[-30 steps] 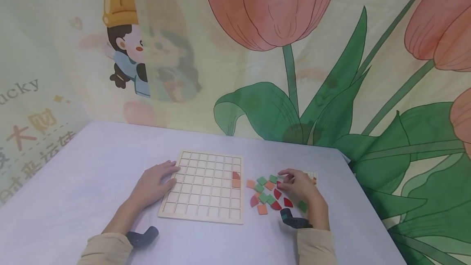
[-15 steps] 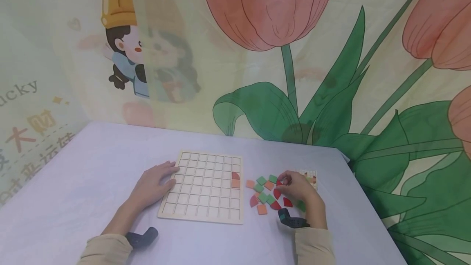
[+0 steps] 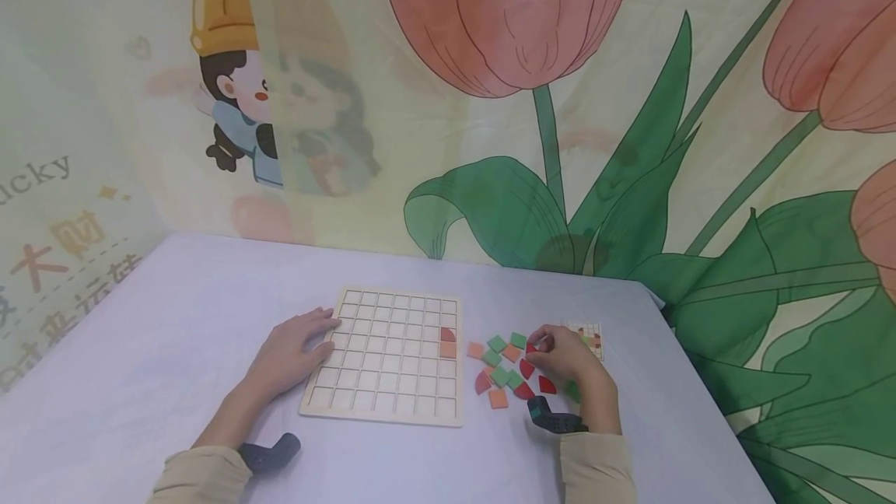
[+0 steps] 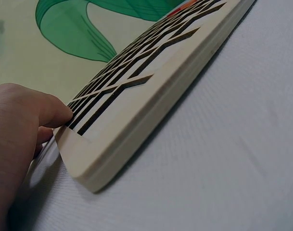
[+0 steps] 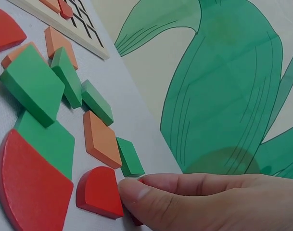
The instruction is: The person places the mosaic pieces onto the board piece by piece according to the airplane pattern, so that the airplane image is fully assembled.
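In the head view my left hand (image 3: 301, 344) rests at the left edge of a wooden grid board (image 3: 378, 414), thumb and fingertips touching its rim. The left wrist view shows that thumb (image 4: 55, 109) on the board's top edge. My right hand (image 3: 570, 355) pinches a red quarter-round tile (image 3: 530, 348) between thumb and fingers; most of it is hidden by the thumb (image 5: 135, 191) in the right wrist view. Another red tile (image 5: 99, 193) lies right beside the thumb. In the board's right column sit a red quarter-round tile (image 3: 448, 335) and an orange square tile (image 3: 448, 350).
Loose green square tiles (image 3: 496, 344), orange squares (image 3: 498, 398) and red quarter-rounds (image 3: 547, 385) lie between board and right hand, some overlapping. A small pattern card (image 3: 595, 337) lies behind the right hand. A printed curtain (image 3: 336, 216) hangs along the table's back edge.
My right hand has drawn its fingers together on the red tile and moved slightly left, uncovering more of the pattern card. The left hand stays on the board's edge.
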A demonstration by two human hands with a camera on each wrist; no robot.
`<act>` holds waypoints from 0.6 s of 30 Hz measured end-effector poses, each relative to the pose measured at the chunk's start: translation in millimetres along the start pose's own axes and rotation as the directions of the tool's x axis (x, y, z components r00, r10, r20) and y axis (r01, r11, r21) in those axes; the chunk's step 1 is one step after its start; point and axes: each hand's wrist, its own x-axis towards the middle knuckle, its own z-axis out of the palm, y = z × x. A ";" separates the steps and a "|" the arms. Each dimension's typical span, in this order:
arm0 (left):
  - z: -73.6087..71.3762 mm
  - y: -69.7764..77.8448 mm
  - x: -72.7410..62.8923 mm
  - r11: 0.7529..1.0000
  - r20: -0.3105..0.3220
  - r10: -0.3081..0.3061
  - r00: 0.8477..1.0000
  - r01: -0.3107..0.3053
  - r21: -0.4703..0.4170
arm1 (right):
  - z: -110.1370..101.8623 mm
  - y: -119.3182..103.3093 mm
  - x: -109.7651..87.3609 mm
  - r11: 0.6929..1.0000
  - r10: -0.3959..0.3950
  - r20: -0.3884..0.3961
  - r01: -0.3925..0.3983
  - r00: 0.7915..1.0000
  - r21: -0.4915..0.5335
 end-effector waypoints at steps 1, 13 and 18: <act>-0.2 0.2 -0.2 1.000 -0.001 0.001 1.000 -0.001 -0.001 | 0.0 0.1 0.0 1.000 0.001 -0.001 -0.001 1.000 -0.004; -2.1 2.0 0.4 1.000 -0.015 0.021 1.000 -0.021 0.003 | 1.4 4.1 0.9 0.999 -0.041 -0.024 0.041 0.999 -0.006; -0.8 0.0 1.0 1.000 -0.017 0.022 1.000 -0.022 0.006 | 0.1 2.9 -0.4 0.998 -0.054 -0.041 0.055 0.998 0.009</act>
